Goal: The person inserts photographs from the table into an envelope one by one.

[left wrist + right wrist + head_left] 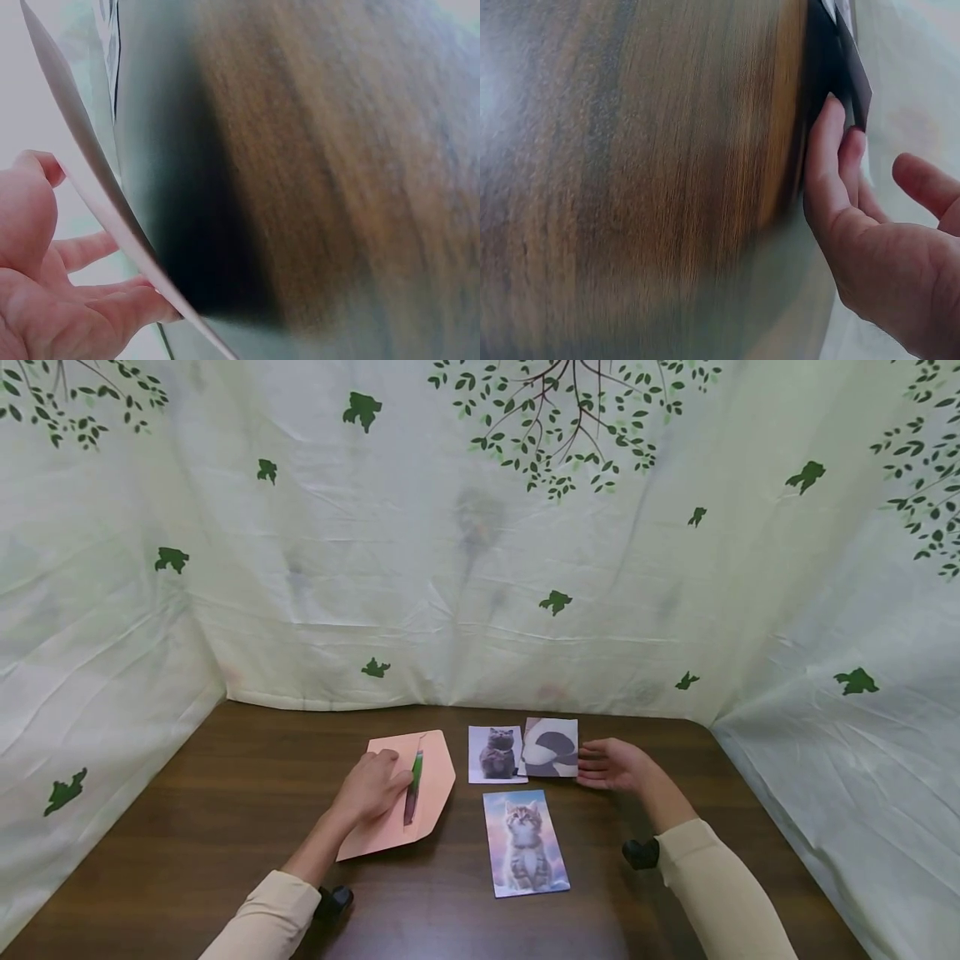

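Note:
My left hand point(372, 787) grips a peach envelope point(435, 785), its pointed flap end facing right. In the left wrist view the envelope point(112, 199) tilts above the table, fingers against it. Along its face runs a slim pen-shaped item point(414, 785), green at the top and dark below, beside my thumb. My right hand point(617, 764) has its fingertips at the right edge of a grey-and-white picture card point(551, 747). Seen from the right wrist, the fingers reach the corner of the card point(861, 97), with the thumb held apart.
A grey cat card point(497, 756) lies partly beneath the grey-and-white one. Nearer the front, a tabby kitten card point(527, 843) lies on the dark wooden table point(225, 827). A white curtain point(337, 568) with leaf prints hangs along the table's back and sides.

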The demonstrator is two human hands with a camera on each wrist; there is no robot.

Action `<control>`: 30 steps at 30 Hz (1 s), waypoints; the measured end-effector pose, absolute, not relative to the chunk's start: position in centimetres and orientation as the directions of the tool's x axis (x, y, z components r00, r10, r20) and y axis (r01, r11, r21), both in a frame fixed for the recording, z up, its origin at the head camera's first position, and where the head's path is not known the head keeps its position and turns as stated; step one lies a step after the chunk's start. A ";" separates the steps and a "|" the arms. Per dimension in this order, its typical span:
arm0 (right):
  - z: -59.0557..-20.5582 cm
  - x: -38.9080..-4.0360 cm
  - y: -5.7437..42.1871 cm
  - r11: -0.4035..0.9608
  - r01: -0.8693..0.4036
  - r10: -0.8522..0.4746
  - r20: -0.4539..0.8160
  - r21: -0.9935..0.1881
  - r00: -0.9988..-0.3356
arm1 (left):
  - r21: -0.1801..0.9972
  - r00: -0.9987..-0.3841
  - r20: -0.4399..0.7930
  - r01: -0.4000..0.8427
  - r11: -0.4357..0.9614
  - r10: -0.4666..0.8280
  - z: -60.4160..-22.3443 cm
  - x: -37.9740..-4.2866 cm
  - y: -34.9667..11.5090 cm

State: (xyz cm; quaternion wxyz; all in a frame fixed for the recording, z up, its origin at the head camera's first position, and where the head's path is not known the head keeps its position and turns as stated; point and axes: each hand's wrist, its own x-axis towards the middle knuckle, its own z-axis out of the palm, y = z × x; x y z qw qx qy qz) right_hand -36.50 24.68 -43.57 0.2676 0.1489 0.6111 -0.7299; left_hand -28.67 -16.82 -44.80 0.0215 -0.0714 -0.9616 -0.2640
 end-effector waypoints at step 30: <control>-43.8 -37.5 22.9 -0.110 0.544 -0.088 -0.537 -0.832 -0.839 | 0.523 -0.989 0.079 0.147 0.839 0.124 -44.5 -28.6 -16.7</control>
